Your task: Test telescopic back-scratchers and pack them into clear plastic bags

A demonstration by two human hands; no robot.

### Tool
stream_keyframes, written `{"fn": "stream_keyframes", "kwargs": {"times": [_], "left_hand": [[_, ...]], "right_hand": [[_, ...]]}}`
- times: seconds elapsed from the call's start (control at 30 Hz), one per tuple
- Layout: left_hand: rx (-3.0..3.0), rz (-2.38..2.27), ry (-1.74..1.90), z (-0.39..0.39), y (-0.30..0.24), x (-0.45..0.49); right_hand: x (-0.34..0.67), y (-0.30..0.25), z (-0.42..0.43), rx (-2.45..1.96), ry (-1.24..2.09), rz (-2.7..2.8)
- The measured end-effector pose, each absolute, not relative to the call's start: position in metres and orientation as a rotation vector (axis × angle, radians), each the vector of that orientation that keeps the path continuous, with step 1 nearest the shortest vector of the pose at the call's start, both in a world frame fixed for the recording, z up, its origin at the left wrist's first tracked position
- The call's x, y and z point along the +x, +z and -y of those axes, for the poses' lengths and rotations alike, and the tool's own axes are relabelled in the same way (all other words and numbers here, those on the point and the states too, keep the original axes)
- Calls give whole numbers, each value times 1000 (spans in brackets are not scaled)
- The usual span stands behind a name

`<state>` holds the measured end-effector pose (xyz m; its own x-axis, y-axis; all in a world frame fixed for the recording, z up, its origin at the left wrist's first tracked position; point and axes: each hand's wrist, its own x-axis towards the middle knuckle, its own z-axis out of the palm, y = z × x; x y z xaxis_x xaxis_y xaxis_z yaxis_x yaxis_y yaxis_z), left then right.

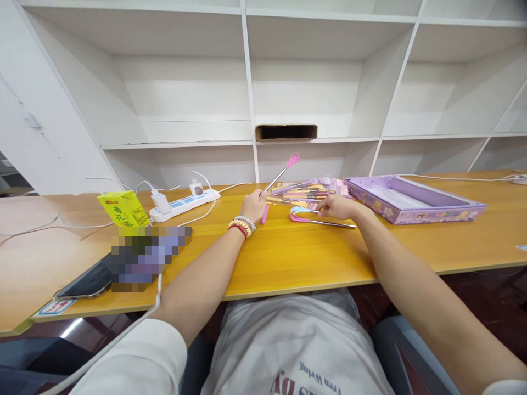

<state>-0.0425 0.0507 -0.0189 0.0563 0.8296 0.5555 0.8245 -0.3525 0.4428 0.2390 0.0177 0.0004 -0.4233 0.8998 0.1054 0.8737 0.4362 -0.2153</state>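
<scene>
My left hand (253,206) is closed around a telescopic back scratcher (279,178); its pink claw points up and away, and its pink handle end shows below the fist. On the table my right hand (338,207) has its fingers pinched at the metal rod of a back scratcher with a blue claw (302,210). Just in front of it lies a back scratcher with a pink claw (300,219), its metal rod stretching right beneath my hand. Behind both hands is a pile of wrapped back scratchers (307,191) in clear plastic.
To the right stands a shallow purple box (436,215). On the left are a white power strip (185,204) with cables, a yellow-green drink carton (123,211) and a dark phone (88,277). White shelving (185,145) rises behind the wooden table (284,263).
</scene>
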Motion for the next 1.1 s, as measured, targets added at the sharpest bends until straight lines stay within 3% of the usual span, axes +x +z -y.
{"fn": "stream_keyframes", "kwargs": {"times": [0.67, 1.1], "left_hand": [[2273, -1766, 1213, -50, -18, -41], [2268, -1716, 1258, -45, -18, -40]], "right_hand": [[232, -1, -15, -1691, 297, 2553], [227, -6, -16, -1527, 293, 2599]]}}
